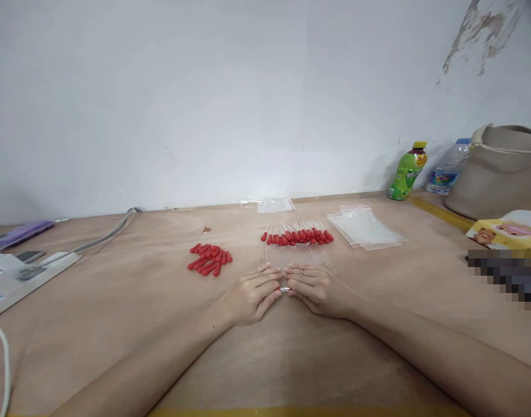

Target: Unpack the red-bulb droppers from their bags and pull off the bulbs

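Observation:
My left hand (257, 292) and my right hand (315, 289) meet on the table, fingertips almost touching. Both have their fingers closed over a small clear, shiny plastic packet (284, 285), mostly hidden under them. A bit of red shows by my left thumb. Just beyond my fingers lie rows of thin clear tubes (297, 256). Across them runs a row of red rubber bulbs (306, 237), with more clear tubes behind. Left of these is a loose pile of red rubber bulbs (208, 259). A stack of clear zip bags (365, 227) lies to the right.
Another clear bag (275, 205) lies by the wall. Back right stand a green drink bottle (406, 172), a water bottle (447, 168) and a beige bucket (500, 174), with a yellow tissue pack (508, 234) nearer. Left are a grey cable (113, 231) and a purple object (22, 234).

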Demonstrator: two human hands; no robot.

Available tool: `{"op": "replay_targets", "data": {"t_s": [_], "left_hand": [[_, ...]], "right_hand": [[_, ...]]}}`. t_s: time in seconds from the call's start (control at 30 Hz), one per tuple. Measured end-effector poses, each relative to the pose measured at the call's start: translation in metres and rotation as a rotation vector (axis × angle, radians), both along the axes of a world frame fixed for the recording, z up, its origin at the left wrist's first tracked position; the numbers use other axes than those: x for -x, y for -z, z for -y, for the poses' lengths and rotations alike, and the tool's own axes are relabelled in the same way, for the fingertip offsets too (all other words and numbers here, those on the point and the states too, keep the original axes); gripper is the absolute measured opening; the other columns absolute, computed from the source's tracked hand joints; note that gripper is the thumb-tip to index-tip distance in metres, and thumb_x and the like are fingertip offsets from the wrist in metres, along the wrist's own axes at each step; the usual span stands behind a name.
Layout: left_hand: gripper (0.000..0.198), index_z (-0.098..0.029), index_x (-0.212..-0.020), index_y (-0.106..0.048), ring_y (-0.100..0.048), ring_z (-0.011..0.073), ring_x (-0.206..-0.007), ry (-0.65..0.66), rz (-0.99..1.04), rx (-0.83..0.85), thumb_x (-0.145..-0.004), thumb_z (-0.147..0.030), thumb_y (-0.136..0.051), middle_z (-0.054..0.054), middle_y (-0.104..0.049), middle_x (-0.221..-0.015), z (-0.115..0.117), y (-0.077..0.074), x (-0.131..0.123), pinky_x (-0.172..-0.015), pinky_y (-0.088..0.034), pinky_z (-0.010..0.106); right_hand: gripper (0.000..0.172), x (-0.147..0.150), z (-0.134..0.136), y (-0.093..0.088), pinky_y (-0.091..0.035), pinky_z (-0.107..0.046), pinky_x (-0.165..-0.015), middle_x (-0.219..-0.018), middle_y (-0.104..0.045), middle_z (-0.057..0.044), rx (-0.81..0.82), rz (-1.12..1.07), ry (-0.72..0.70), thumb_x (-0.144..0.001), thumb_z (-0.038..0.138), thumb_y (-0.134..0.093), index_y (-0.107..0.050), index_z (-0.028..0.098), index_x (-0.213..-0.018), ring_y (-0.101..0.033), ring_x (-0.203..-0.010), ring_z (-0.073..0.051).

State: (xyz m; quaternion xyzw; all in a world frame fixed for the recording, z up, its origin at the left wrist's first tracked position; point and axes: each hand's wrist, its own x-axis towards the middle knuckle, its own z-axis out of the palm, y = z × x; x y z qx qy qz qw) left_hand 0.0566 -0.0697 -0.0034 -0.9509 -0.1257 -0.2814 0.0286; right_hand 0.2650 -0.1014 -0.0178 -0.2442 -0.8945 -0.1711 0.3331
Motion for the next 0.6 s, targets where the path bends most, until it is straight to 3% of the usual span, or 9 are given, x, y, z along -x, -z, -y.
{"op": "replay_targets", "data": {"t_s": [0.27, 0.6], "left_hand": [[0.017, -0.014, -0.094, -0.057, -0.055, 0.0168, -0.105, 0.002, -0.036, 0.021, -0.086, -0.020, -0.043, 0.010, -0.063, -0.106, -0.0004, 0.0005, 0.0042, -0.101, -0.037, 0.038], [0.013, -0.013, -0.091, -0.055, -0.057, 0.0168, -0.103, 0.016, -0.008, -0.102, -0.085, -0.020, -0.046, 0.009, -0.065, -0.101, 0.0067, -0.0011, 0.0049, -0.098, -0.041, 0.035]], "right_hand": [[0.015, -0.0037, 0.0012, 0.0025, -0.042, -0.031, -0.098, -0.096, -0.066, -0.008, -0.072, 0.024, -0.008, -0.084, 0.015, -0.048, -0.060, 0.011, -0.093, -0.055, -0.104, -0.016], [0.017, -0.0065, 0.0031, 0.0030, -0.040, -0.034, -0.099, -0.103, -0.063, -0.010, -0.155, 0.023, -0.057, -0.081, 0.013, -0.054, -0.058, 0.008, -0.096, -0.052, -0.108, -0.018]]}}
